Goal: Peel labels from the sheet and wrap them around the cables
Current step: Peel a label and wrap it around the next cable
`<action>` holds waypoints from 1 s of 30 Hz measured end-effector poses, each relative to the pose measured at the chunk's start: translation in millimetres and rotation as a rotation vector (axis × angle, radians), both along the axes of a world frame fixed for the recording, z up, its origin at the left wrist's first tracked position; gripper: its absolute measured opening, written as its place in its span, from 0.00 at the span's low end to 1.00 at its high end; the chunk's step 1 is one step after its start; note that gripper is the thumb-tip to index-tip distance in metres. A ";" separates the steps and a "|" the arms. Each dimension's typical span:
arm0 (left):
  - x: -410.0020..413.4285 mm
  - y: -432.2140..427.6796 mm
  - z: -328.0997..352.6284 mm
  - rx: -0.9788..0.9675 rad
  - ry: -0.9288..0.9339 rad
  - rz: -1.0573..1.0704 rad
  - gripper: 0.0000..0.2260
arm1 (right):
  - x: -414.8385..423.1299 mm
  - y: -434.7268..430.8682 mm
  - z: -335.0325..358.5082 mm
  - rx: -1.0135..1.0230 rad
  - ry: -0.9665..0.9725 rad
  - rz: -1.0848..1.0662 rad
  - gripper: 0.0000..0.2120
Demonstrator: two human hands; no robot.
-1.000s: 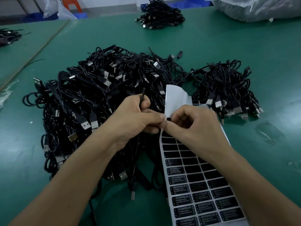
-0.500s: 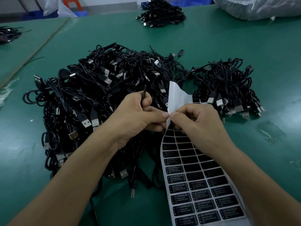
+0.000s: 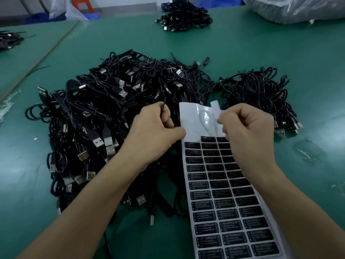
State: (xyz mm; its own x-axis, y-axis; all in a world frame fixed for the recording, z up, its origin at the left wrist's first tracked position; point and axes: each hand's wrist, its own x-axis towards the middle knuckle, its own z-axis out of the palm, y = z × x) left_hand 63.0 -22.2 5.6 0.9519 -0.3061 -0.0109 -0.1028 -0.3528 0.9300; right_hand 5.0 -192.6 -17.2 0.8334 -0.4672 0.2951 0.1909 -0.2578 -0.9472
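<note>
A long white label sheet (image 3: 194, 118) with rows of black labels (image 3: 222, 204) runs from the cable pile toward me. Its top part is bare backing. My left hand (image 3: 153, 133) grips a thin black cable (image 3: 164, 106), whose tip sticks up above the fingers. The thumb of that hand presses the sheet's left edge. To the right, my right hand (image 3: 248, 131) pinches a small peeled label (image 3: 215, 106), pale side toward me, lifted just above the sheet's top right corner.
A big heap of black USB cables (image 3: 97, 113) lies on the green table (image 3: 280, 53) left of the sheet. A smaller heap (image 3: 261, 90) sits right of it. Another cable pile (image 3: 183, 14) and a plastic bag (image 3: 298, 8) are at the far edge.
My hands, pinched together over the sheet's top a second ago, have drawn apart. The right hand moved right and up with a label, and the bare top of the sheet now shows.
</note>
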 end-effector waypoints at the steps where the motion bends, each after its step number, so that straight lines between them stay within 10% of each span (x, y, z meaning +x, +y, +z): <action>1: -0.9 -0.4 2.4 -0.020 -0.003 0.001 0.20 | -0.5 1.2 -1.9 -0.092 -0.017 -0.010 0.11; 11: -13.4 -9.8 17.6 -0.255 0.119 -0.064 0.20 | -3.6 9.6 -8.9 -0.621 -0.213 0.046 0.07; 30: -8.4 -3.9 12.4 -0.184 0.072 -0.201 0.20 | 1.4 0.6 -2.2 0.094 0.042 0.256 0.04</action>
State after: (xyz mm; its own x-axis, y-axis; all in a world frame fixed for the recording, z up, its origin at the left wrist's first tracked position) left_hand 54.7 -26.2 18.0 0.8707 -0.4919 -0.0031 -0.0849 -0.1565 0.9840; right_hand 6.4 -192.0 -19.3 0.9387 -0.2631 0.2229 0.1984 -0.1168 -0.9731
